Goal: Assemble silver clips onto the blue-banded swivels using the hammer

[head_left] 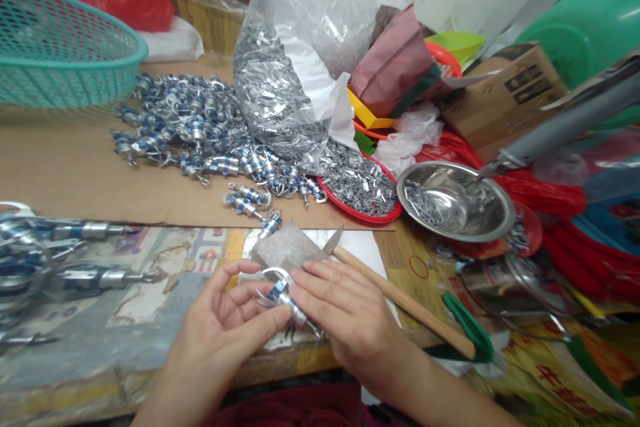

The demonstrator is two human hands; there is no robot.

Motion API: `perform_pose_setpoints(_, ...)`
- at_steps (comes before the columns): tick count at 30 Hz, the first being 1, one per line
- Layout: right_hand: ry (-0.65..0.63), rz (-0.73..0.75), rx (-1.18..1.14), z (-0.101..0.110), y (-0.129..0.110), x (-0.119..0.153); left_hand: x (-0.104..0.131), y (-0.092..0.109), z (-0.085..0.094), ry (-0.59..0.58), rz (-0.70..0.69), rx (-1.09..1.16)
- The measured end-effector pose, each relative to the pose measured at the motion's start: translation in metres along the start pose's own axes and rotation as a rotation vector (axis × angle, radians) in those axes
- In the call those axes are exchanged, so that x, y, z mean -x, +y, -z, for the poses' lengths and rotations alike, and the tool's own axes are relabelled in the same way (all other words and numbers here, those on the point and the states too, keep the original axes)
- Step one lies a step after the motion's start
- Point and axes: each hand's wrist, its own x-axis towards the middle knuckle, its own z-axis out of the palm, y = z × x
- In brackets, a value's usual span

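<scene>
A silver-and-blue metal fitting (283,295) with a curved lever is held over the near edge of the bench. The thumb and fingers of my left hand (227,310) are closed around its lever end. My right hand (345,307) presses its fingers together along the fitting's other side; its thumb is hidden. Just beyond my fingertips lies a grey block (287,247). A hammer (405,300) with a wooden handle rests to the right, its head close to the block. Several similar fittings (247,200) lie past the block.
A large pile of fittings (190,113) covers the cardboard; more fittings (85,277) lie at left. Behind are a teal basket (75,77) and a clear bag (275,80) of metal clips. A red plate (360,213) of clips and a steel bowl (465,213) stand at right.
</scene>
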Motion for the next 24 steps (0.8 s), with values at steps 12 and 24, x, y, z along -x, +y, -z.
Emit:
perform_pose_setpoints(12, -0.320, -0.628, 0.186, 0.030, 0.053, 0.052, 0.000, -0.001, 0.002, 0.026, 0.045, -0.080)
perform_pose_setpoints(24, -0.079, -0.274, -0.036, 0.062, -0.005, 0.028, 0.003, 0.004, 0.000, 0.024, 0.083, -0.083)
